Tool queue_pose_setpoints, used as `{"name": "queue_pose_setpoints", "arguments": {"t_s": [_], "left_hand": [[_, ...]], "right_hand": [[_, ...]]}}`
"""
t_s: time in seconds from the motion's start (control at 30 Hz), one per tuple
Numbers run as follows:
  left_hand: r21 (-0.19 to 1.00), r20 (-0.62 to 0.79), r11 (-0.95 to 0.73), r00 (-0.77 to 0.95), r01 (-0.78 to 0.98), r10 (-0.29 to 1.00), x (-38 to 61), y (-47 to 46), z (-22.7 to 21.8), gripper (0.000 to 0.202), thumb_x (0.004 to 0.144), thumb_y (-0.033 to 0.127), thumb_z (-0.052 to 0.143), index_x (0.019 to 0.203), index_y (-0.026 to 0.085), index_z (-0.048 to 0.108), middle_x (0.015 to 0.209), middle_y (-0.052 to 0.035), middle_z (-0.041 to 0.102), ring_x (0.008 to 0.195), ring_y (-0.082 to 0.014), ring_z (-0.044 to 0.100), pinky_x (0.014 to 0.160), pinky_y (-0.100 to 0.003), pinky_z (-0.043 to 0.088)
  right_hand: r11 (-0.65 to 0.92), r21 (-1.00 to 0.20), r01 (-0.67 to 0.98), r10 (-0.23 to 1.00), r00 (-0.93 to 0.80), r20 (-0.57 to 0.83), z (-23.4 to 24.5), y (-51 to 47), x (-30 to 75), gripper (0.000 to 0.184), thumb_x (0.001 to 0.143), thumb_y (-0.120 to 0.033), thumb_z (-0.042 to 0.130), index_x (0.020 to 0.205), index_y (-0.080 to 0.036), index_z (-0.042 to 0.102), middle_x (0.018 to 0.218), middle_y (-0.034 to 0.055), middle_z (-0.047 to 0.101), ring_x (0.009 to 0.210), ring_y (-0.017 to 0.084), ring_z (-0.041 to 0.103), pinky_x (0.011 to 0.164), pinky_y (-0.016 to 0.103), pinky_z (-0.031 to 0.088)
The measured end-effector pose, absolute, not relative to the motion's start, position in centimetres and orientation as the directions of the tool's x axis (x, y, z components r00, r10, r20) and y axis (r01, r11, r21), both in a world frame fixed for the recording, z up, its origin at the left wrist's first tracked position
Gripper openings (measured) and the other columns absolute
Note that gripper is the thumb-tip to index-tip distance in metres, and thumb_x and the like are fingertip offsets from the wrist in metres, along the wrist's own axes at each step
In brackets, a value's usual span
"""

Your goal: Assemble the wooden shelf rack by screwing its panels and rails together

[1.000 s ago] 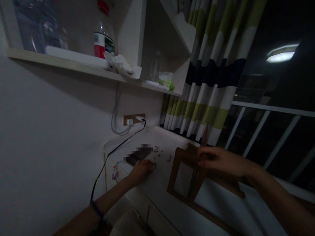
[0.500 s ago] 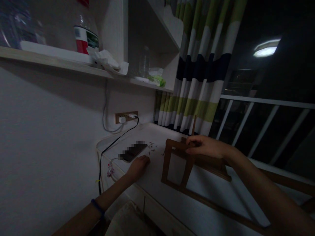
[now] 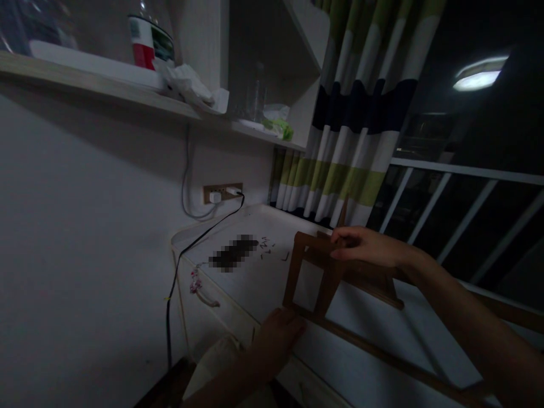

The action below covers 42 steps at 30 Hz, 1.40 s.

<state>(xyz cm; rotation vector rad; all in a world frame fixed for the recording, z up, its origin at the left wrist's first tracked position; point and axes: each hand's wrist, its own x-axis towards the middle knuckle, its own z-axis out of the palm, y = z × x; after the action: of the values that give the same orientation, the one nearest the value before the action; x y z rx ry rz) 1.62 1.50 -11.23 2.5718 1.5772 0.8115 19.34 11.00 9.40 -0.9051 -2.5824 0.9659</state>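
Observation:
A brown wooden frame (image 3: 293, 277) stands on the white desktop, with long bars running off to the right. My right hand (image 3: 365, 247) is closed at its upper part, fingers curled round the wood. Just above those fingers a thin pointed wooden piece (image 3: 343, 212) sticks up; where it joins is hidden. My left hand (image 3: 278, 334) is at the frame's near lower corner by the desk's front edge, fingers bent against the wood, dim and slightly blurred. Several small dark screws (image 3: 266, 243) lie left of the frame, and a small bent piece (image 3: 285, 256) is closer to it.
A pixelated dark phone (image 3: 233, 252) lies on the desk (image 3: 255, 283) at the left. A black cable (image 3: 187, 247) runs from the wall socket (image 3: 223, 192) over the desk edge. Above hangs a shelf (image 3: 106, 85) with a bottle. Striped curtains (image 3: 340, 147) and a railing (image 3: 446, 170) are behind.
My left hand has moved right and nearer, from beside the phone to the frame's lower corner. The right hand stays at the frame's upper part. The view has shifted slightly.

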Motion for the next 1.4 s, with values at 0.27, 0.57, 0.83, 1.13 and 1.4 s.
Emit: {"name": "queue_pose_setpoints", "arguments": {"t_s": [0.27, 0.57, 0.83, 1.13, 1.4], "left_hand": [[0.355, 0.345, -0.500, 0.386, 0.790, 0.855, 2.7, 3.6, -12.2, 0.017, 0.085, 0.010, 0.042, 0.088, 0.016, 0.058, 0.093, -0.0054, 0.062, 0.088, -0.0171, 0.055, 0.081, -0.029, 0.045], [0.421, 0.318, -0.476, 0.366, 0.773, 0.875, 2.9, 3.9, -12.1, 0.020, 0.085, 0.010, 0.041, 0.087, 0.016, 0.059, 0.093, -0.0063, 0.062, 0.089, -0.0171, 0.055, 0.081, -0.029, 0.044], [0.513, 0.317, -0.414, 0.282, 0.752, 0.906, 3.2, 4.4, -12.0, 0.015, 0.083, 0.014, 0.047, 0.085, 0.017, 0.061, 0.089, -0.0047, 0.063, 0.086, -0.0171, 0.057, 0.080, -0.029, 0.044], [0.511, 0.373, -0.410, 0.235, 0.756, 0.898, 2.6, 4.1, -12.0, 0.013, 0.077, 0.013, 0.054, 0.089, 0.018, 0.055, 0.091, -0.0031, 0.059, 0.088, -0.0170, 0.054, 0.080, -0.030, 0.043], [0.377, 0.250, -0.343, 0.262, 0.861, 0.932, 2.4, 3.8, -10.3, 0.031, 0.075, 0.019, 0.059, 0.106, 0.020, 0.051, 0.106, -0.0050, 0.056, 0.096, -0.0217, 0.052, 0.084, -0.037, 0.043]], "right_hand": [[0.602, -0.643, 0.473, 0.624, -0.781, 0.010, 9.6, 10.6, 19.2, 0.022, 0.074, -0.037, 0.058, 0.081, -0.017, 0.052, 0.078, -0.0012, 0.055, 0.072, 0.013, 0.051, 0.063, 0.025, 0.038], [0.635, -0.616, 0.465, 0.609, -0.793, 0.029, 9.4, 11.2, 19.4, 0.022, 0.074, -0.039, 0.058, 0.079, -0.019, 0.051, 0.070, -0.0040, 0.050, 0.066, 0.011, 0.048, 0.061, 0.024, 0.037], [0.630, -0.619, 0.469, 0.606, -0.796, 0.014, 9.6, 10.7, 19.2, 0.016, 0.075, -0.034, 0.056, 0.078, -0.019, 0.051, 0.071, -0.0037, 0.051, 0.066, 0.011, 0.048, 0.061, 0.024, 0.037], [0.625, -0.614, 0.481, 0.619, -0.785, 0.015, 9.5, 10.7, 19.3, 0.017, 0.076, -0.035, 0.056, 0.080, -0.019, 0.051, 0.072, -0.0032, 0.051, 0.068, 0.012, 0.048, 0.061, 0.024, 0.037], [0.642, -0.522, 0.561, 0.660, -0.752, 0.004, 9.8, 10.8, 19.2, 0.020, 0.076, -0.037, 0.057, 0.084, -0.020, 0.054, 0.072, -0.0026, 0.055, 0.068, 0.012, 0.052, 0.060, 0.024, 0.040]]}}
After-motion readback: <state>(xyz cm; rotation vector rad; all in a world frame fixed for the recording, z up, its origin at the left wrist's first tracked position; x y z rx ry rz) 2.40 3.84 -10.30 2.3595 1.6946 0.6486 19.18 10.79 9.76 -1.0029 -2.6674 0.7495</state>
